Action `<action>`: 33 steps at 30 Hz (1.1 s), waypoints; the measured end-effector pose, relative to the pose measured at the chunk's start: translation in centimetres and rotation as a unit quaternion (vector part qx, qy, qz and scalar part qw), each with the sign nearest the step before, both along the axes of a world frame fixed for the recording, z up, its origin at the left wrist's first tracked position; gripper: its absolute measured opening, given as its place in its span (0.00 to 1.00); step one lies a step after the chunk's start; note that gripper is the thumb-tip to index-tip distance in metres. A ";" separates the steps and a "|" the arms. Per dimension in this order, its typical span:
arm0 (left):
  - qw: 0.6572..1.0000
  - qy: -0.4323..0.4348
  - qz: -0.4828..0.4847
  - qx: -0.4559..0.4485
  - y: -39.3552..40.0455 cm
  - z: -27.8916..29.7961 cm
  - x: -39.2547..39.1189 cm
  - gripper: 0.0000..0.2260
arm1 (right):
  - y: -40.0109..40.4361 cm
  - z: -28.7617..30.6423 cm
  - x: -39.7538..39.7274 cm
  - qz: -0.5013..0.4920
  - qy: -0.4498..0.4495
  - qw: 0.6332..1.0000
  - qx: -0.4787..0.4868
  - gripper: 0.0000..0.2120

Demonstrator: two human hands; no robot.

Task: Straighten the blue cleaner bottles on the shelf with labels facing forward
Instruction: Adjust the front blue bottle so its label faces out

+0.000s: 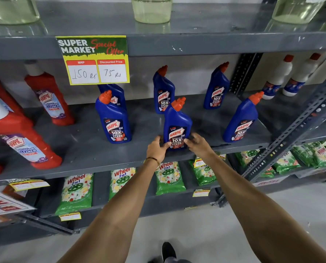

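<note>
Several blue cleaner bottles with orange caps stand on the grey middle shelf [82, 154]. The front middle bottle [177, 120] is upright near the shelf's front edge with its label facing me. My left hand [157, 147] grips its base from the left and my right hand [197, 144] grips it from the right. A front left bottle [113, 120] and a front right bottle [241, 120] also show their labels. Behind them stand a back middle bottle [163, 92], a back right bottle [216, 88] and one partly hidden by the price sign [113, 95].
Red cleaner bottles [50, 99] stand at the shelf's left. White bottles [279, 76] sit on the neighbouring rack to the right. A yellow offer sign [95, 60] hangs from the upper shelf. Green detergent packs [76, 192] fill the shelf below. A slanted metal upright [291, 133] crosses the right side.
</note>
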State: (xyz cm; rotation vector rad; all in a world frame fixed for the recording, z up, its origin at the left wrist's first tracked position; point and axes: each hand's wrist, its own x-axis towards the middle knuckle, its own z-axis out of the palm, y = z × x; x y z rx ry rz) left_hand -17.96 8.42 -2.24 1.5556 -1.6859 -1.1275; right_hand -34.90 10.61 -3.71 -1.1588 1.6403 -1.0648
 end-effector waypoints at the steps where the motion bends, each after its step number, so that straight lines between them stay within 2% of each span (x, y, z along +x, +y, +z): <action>1: 1.000 -0.001 0.000 0.001 0.0 0.0 0.0 0.18 | 0.0 0.0 0.0 0.000 0.000 1.000 0.000 0.04; 8: 1.000 -0.009 -0.005 0.004 0.0 0.0 0.1 0.18 | 0.2 0.3 0.0 0.003 0.007 1.000 0.006 0.06; 22: 1.000 0.007 -0.002 0.003 -0.1 -0.4 0.1 0.16 | 0.7 0.7 0.2 -0.003 -0.008 1.000 0.025 0.16; 27: 1.000 0.016 0.002 0.017 -0.1 -0.6 0.6 0.20 | 0.6 0.8 -0.2 -0.016 0.015 0.999 0.041 0.19; 33: 0.999 0.025 0.016 0.025 0.3 -0.9 4.8 0.22 | 1.4 0.0 1.5 -0.126 0.080 0.987 0.057 0.25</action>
